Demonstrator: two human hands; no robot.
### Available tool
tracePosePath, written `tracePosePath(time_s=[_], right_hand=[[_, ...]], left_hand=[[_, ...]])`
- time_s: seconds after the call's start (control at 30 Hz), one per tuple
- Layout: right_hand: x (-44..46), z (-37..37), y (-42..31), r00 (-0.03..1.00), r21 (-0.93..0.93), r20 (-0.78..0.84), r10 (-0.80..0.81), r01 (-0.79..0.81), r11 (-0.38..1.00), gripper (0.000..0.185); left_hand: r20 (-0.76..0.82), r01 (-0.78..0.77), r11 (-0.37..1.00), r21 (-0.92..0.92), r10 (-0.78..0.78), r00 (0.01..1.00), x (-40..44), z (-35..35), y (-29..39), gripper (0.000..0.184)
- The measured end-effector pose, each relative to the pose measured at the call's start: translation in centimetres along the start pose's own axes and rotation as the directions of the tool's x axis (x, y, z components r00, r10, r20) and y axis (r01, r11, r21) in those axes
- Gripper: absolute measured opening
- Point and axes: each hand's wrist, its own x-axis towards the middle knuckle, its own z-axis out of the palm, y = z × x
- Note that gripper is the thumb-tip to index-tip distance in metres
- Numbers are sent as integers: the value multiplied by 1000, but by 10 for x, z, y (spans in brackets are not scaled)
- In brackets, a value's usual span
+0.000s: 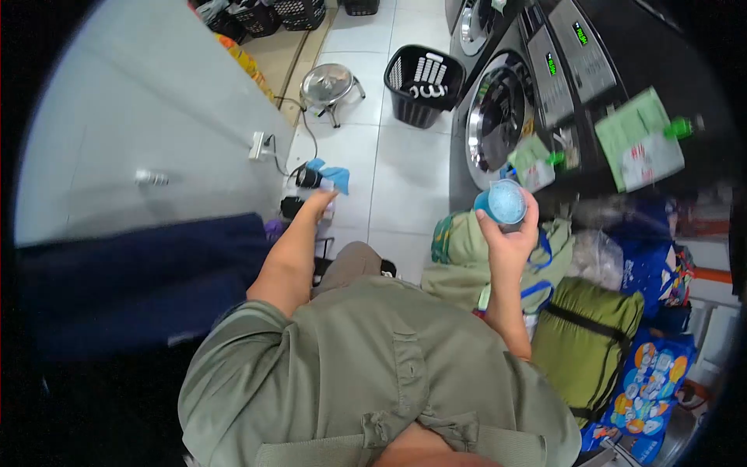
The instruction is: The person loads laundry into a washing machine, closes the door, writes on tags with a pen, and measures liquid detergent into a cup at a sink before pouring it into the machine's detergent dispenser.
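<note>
In my right hand [517, 229] is a clear plastic cup [504, 204] of blue liquid with foam on top. My fingers and thumb wrap round its side, and it is in front of the washing machines, above a pale green bag [459, 268]. My left hand [320, 202] reaches down low on the other side, by the grey wall panel. Just past it are a black cylindrical object [308, 177] and a blue cloth-like piece [338, 179]. The left fingers are mostly hidden, so whether they grip anything does not show.
Black front-loading washing machines [498, 117] line the right side, with green-and-white cards [640, 144] hanging from them. A black laundry basket [424, 82] and a round metal stool [327, 84] stand on the tiled floor. An olive bundle [583, 342] lies at right; a socket [257, 146] with cables is left.
</note>
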Motion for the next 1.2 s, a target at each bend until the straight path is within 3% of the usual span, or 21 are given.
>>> tracePosePath(time_s=[0.03, 0.13, 0.23, 0.27, 0.3, 0.33, 0.37, 0.4, 0.47, 0.5, 0.57, 0.6, 0.67, 0.73, 0.8, 0.83, 0.87, 1.0, 1.2], right_hand=[[22, 12, 7, 1000, -58, -8, -17, 17, 998, 58], [97, 49, 21, 996, -182, -33, -78, 71, 981, 61], [165, 89, 33, 992, -78, -125, 20, -30, 996, 61], [190, 103, 35, 989, -135, -148, -14, -6, 991, 60], [215, 119, 38, 985, -110, -162, -58, 40, 993, 60], [238, 129, 41, 981, -102, -177, -76, 59, 993, 59], [262, 145, 35, 978, -101, -200, -54, 34, 994, 58], [286, 158, 37, 975, -100, -214, -56, 35, 994, 58], [339, 184, 47, 966, -93, -255, -36, 12, 996, 57], [366, 198, 54, 955, -182, -286, -76, 23, 983, 56], [411, 225, 60, 947, -77, -322, -11, -14, 997, 56], [434, 238, 65, 941, -86, -339, -15, -15, 996, 55], [481, 261, 70, 931, -96, -361, -49, 15, 995, 56], [555, 288, 74, 934, -122, -337, -115, 77, 990, 57], [594, 310, 65, 932, -113, -351, -85, 48, 992, 58], [617, 319, 63, 929, -132, -359, -84, 39, 991, 57], [644, 329, 62, 925, -144, -367, -97, 46, 988, 57], [730, 368, 67, 924, -115, -378, -62, 19, 993, 57], [864, 426, 105, 892, -128, -430, -136, 89, 988, 58]], left_hand=[[13, 65, 969, -238, -64, 998, 53, -11, -35, 30], [135, 378, 838, -393, -354, 926, 88, -47, -28, 31], [124, 498, 809, -313, -485, 866, 157, -96, -18, 40], [139, 508, 821, -260, -489, 861, 200, -121, 6, 41], [12, 475, 870, -132, -478, 878, 195, -133, 69, 41], [90, 373, 927, 39, -375, 923, 266, -164, 83, 43], [-50, 211, 975, -75, -215, 975, 260, -166, 150, 47], [-27, 136, 990, 31, -135, 990, 290, -184, 205, 45], [-71, -44, 999, 7, 45, 997, 306, -197, 343, 39], [-53, -150, 988, 24, 151, 987, 319, -204, 406, 37], [-84, -398, 910, -111, 391, 917, 329, -211, 504, 47], [-74, -402, 911, -95, 397, 915, 342, -226, 545, 47], [-24, -529, 842, 105, 534, 845, 369, -249, 593, 48], [-111, -525, 718, 457, 632, 767, 489, -321, 568, 50], [-218, -321, 833, 450, 452, 865, 481, -352, 529, 45], [-178, -155, 906, 393, 240, 954, 455, -363, 522, 43], [-147, -40, 918, 396, 106, 983, 453, -373, 507, 43], [-90, 262, 901, 345, -246, 965, 470, -390, 460, 41], [-46, 320, 887, 334, -323, 945, 582, -410, 527, 38]])
